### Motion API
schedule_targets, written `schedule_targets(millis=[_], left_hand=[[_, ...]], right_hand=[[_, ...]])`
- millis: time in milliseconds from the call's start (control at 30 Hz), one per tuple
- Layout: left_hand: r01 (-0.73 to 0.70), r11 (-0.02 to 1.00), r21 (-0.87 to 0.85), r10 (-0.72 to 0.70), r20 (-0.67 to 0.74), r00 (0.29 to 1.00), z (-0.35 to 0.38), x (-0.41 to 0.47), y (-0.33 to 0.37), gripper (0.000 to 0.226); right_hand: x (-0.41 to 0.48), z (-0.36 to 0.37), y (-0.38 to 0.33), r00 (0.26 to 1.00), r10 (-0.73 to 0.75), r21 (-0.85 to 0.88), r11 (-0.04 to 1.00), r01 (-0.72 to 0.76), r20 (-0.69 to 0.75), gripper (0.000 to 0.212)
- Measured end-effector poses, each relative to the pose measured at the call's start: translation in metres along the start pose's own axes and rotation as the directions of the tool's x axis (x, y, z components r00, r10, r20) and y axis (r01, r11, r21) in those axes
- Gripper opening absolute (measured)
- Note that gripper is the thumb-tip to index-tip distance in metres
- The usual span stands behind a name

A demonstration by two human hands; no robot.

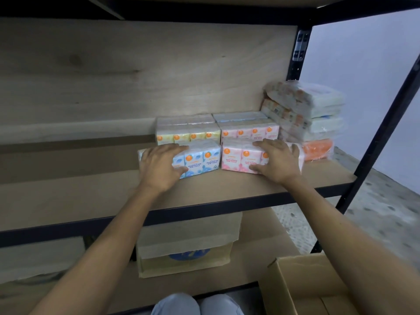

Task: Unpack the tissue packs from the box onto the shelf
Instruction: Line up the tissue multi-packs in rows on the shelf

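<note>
Blue tissue pack [201, 159] gripped by left hand [160, 165] | pink tissue pack [236, 158] gripped by right hand [278, 160] | both on shelf [91, 196] | likely light, squashy, film-slick: hold top and front.

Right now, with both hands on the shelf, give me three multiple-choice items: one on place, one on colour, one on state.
1. The yellow pack sits: A behind the blue pack; B in front of it; C under it.
2. The right hand holds a pack coloured: A green; B pink; C black.
3. The left hand: A hangs free; B points upward; C grips the blue pack.
Key: 1 A, it lies farther back; 2 B, the pink pack reads rose scented; 3 C, fingers over its top, thumb on its front.
</note>
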State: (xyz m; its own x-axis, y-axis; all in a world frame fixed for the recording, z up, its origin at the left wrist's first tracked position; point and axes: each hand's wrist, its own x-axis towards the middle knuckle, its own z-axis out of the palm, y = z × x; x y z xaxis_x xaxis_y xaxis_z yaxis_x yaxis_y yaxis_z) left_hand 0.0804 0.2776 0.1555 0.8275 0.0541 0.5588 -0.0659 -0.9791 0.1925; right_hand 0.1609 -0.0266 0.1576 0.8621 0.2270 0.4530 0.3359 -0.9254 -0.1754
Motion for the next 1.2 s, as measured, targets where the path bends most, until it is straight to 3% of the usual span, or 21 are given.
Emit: schedule_targets(millis=[167, 467, 1200], left_hand=[[-0.018, 0.999, -0.030, 0.016, -0.062, 0.998, 0.011, 0.009, -0.006, 0.048], [-0.051, 0.997, -0.051, 0.047, -0.063, 0.997, 0.026, 0.029, -0.011, 0.045], [-0.040, 0.998, -0.045, 0.038, -0.054, 0.998, 0.051, 0.057, -0.014, 0.046]], right_hand=[[0.012, 0.010, 0.015, 0.997, -0.055, 0.025, 0.998, 0.057, -0.051, 0.065], [0.043, 0.019, 0.039, 0.985, -0.171, 0.066, 0.983, 0.172, -0.021, 0.064], [0.087, 0.043, 0.066, 0.967, -0.239, 0.201, 0.946, 0.252, -0.087, 0.068]])
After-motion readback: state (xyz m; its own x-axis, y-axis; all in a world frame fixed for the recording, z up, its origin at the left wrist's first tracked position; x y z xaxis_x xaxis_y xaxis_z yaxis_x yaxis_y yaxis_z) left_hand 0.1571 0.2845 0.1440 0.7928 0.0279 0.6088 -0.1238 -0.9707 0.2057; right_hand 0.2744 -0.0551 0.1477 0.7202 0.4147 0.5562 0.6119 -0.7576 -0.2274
